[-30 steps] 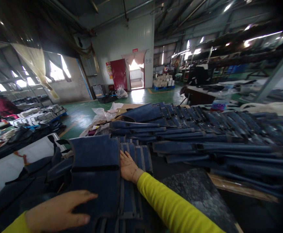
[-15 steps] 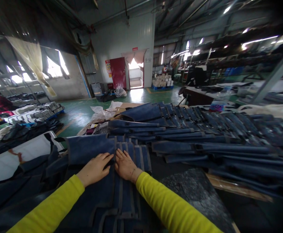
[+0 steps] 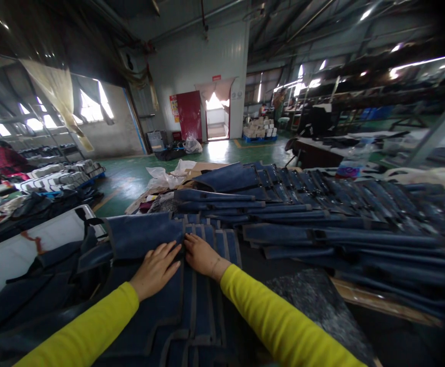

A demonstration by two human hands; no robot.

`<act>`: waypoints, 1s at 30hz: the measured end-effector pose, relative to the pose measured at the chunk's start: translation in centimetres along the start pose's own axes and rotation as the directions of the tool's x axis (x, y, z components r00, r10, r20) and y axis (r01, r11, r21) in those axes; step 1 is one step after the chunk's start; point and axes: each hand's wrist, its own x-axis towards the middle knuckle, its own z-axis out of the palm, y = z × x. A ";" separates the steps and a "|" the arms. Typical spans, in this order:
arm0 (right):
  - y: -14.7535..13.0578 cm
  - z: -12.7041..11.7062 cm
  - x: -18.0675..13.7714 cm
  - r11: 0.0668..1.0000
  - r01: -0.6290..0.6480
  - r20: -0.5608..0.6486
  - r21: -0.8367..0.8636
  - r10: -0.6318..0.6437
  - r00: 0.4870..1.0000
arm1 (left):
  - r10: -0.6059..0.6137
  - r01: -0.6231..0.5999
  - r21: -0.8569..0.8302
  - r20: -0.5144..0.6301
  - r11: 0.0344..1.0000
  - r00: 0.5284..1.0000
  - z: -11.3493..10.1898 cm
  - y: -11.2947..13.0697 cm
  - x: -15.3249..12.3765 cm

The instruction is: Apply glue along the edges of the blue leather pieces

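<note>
Dark blue fabric pieces with grey bound edges lie overlapped in a staggered stack in front of me. My left hand (image 3: pixel 158 270) rests flat on the top blue fabric piece (image 3: pixel 146 316), fingers stretched out toward its right edge. Just right of it, my right hand (image 3: pixel 205 256) has its fingers drawn together and bent at that edge, closed on the border of the piece; the fingertips are partly hidden. The stepped edges of other blue pieces (image 3: pixel 228 244) show under and beside my right hand. A folded-over blue part (image 3: pixel 141 232) lies beyond my left hand.
More blue pieces (image 3: pixel 340 234) are piled to the right, over a cardboard edge (image 3: pixel 383 300). Dark crumpled blue items (image 3: pixel 54 275) lie left, beside a white panel (image 3: pixel 23 255). A plastic bottle (image 3: pixel 354 160) stands behind. A person in a checked top (image 3: pixel 2 159) is far left.
My right hand's fingers have gone from spread flat to bent together at the piece's edge. My left hand still lies flat, slightly shifted. The view has turned a little left.
</note>
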 end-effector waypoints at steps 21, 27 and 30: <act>-3.1 -2.5 11.1 0.940 -0.299 -0.098 0.166 0.317 0.943 | 0.041 -0.041 -0.005 -0.054 0.999 0.998 0.6 -0.3 -0.2; -4.4 -2.8 9.8 0.914 -0.119 -0.159 0.388 0.194 0.968 | 0.010 -0.011 -0.029 -0.027 1.000 1.000 0.5 -0.2 -0.2; -5.2 -2.4 8.6 0.862 0.046 0.014 0.505 -0.062 0.998 | -0.008 0.007 -0.038 -0.004 0.999 1.000 0.9 -0.3 -0.3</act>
